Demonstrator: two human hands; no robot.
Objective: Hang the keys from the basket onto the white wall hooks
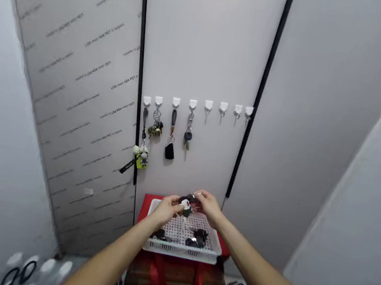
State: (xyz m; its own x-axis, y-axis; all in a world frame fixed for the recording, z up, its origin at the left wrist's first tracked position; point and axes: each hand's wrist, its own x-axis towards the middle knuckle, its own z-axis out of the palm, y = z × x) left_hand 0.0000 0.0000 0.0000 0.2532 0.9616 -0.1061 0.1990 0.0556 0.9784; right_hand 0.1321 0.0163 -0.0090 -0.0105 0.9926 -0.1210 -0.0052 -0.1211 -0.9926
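A bunch of keys (185,205) with dark and white parts is held between both hands above a white plastic basket (183,252). My left hand (166,209) pinches it from the left. From the right, my right hand (208,205) grips its upper end with the fingertips. Inside the basket lie another dark bunch of keys (199,237) on the right and a smaller dark item (159,234) at the front left. What exactly hangs from the held bunch is too small to make out.
White wall hooks (193,104) run in a row across the panel. Four on the left carry keys, including a black key fob (169,150) and a key ring with a green charm (141,159). A red surface (147,203) supports the basket. White-capped bottles (48,266) stand at lower left.
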